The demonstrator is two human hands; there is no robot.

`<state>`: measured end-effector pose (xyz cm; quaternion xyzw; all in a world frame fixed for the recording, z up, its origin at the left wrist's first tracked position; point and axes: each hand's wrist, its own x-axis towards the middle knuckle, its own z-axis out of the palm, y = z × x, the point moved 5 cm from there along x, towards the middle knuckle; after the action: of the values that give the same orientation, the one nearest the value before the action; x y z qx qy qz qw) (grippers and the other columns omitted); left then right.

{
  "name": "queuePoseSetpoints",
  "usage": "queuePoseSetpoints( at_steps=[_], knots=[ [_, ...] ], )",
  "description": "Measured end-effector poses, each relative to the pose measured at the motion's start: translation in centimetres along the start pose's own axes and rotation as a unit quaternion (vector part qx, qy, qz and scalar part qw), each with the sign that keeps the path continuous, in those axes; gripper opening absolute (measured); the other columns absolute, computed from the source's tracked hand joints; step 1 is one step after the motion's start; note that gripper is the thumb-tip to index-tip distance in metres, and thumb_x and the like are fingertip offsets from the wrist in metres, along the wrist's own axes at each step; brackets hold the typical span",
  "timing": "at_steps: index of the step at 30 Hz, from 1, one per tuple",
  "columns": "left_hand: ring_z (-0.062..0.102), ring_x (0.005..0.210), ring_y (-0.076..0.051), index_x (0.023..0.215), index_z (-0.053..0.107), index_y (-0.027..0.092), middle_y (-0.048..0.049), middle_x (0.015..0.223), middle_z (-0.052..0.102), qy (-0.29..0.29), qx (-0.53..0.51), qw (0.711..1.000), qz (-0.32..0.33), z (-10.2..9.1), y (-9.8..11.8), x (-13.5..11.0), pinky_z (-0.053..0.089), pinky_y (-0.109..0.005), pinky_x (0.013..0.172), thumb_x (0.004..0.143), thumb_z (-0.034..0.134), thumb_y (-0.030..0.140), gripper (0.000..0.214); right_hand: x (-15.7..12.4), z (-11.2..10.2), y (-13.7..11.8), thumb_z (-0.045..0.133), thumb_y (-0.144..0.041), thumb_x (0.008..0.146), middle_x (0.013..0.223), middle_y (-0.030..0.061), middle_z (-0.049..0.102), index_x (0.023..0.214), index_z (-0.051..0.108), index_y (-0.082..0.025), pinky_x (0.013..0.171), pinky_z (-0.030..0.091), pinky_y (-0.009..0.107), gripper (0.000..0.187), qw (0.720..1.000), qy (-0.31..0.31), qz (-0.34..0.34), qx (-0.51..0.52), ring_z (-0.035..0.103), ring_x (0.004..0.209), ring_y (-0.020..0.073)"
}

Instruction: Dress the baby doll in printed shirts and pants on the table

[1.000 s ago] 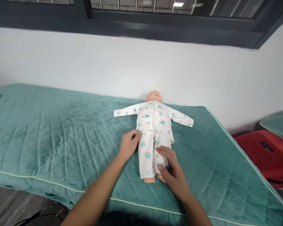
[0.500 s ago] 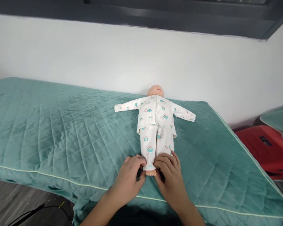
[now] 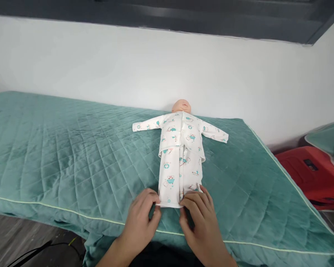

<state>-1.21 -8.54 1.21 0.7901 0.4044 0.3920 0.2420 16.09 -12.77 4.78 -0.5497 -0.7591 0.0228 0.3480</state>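
Observation:
A baby doll (image 3: 181, 106) lies on its back with its head toward the wall, dressed in a white printed top (image 3: 180, 131) and matching trousers (image 3: 170, 174). The top's sleeves stretch out to both sides. My left hand (image 3: 141, 215) pinches the outer corner of the hem of the trouser leg on my left. My right hand (image 3: 198, 215) pinches the inner corner of that same hem. Between them the cuff is pulled wide and flat, and it hides the doll's foot. The other trouser leg is partly covered by my right hand.
A green quilted cover (image 3: 100, 159) with a pale piped edge spreads over the bed beneath the doll. Behind it rises a white wall (image 3: 114, 66) with a dark ledge above. A red case (image 3: 308, 174) stands at the right. A black cable (image 3: 39, 248) lies on the floor at lower left.
The cuff has been stretched wider and drawn toward me, covering the toes that showed before. My left hand has moved left with its corner of the hem.

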Motion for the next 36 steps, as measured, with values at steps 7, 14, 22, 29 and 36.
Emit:
queuePoseSetpoints(
  at_steps=[7, 14, 22, 29, 36],
  knots=[
    [0.052, 0.127, -0.029, 0.116, 0.053, 0.025, -0.0131, 0.131, 0.056, 0.045, 0.056, 0.997, 0.033, 0.8, 1.9, 0.3, 0.052, -0.051, 0.101, 0.09, 0.05, 0.011, 0.029, -2.7, -1.2, 2.2, 0.054, -0.014, 0.092, 0.133, 0.0095, 0.058, 0.131, 0.056, -0.03, 0.104, 0.051, 0.052, 0.043, 0.994, 0.016, 0.061, 0.09, 0.052, 0.13, 0.0297],
    [0.037, 0.144, -0.034, 0.12, 0.058, 0.018, -0.0142, 0.145, 0.052, -0.027, 0.159, 0.981, 0.109, 3.4, 5.3, 3.7, 0.042, -0.055, 0.113, 0.088, 0.056, 0.011, 0.033, -3.3, -1.1, 5.3, 0.057, -0.018, 0.093, 0.121, 0.0108, 0.06, 0.129, 0.052, -0.025, 0.091, 0.053, 0.048, 0.037, 0.989, 0.068, 0.13, 0.022, 0.059, 0.11, 0.0275],
    [0.039, 0.143, -0.036, 0.1, 0.061, 0.017, -0.0156, 0.143, 0.055, -0.012, 0.217, 0.972, 0.092, 4.7, 5.4, 4.8, 0.042, -0.059, 0.11, 0.09, 0.057, 0.013, 0.012, -1.8, 0.5, 6.3, 0.056, -0.025, 0.096, 0.094, 0.0038, 0.064, 0.097, 0.059, -0.024, 0.076, 0.047, 0.038, 0.002, 0.98, 0.038, 0.175, 0.091, 0.059, 0.086, 0.0221],
    [0.038, 0.143, -0.032, 0.099, 0.056, 0.02, -0.0124, 0.138, 0.055, -0.022, 0.095, 0.993, 0.073, 3.0, 6.2, 4.6, 0.044, -0.055, 0.11, 0.084, 0.056, 0.007, 0.02, -1.4, -1.1, 5.4, 0.056, -0.023, 0.097, 0.089, -0.0001, 0.056, 0.09, 0.054, -0.024, 0.074, 0.046, 0.029, 0.007, 0.922, 0.044, 0.172, 0.344, 0.056, 0.081, 0.0154],
    [0.035, 0.144, -0.03, 0.101, 0.055, 0.019, -0.0107, 0.139, 0.055, -0.019, 0.071, 0.994, 0.079, 2.0, 7.0, 3.8, 0.042, -0.052, 0.113, 0.084, 0.055, 0.005, 0.022, -2.8, -3.2, 4.3, 0.052, -0.013, 0.097, 0.094, 0.0004, 0.052, 0.096, 0.053, -0.026, 0.076, 0.045, 0.026, 0.013, 0.938, 0.078, 0.145, 0.305, 0.054, 0.088, 0.0137]
  ],
)
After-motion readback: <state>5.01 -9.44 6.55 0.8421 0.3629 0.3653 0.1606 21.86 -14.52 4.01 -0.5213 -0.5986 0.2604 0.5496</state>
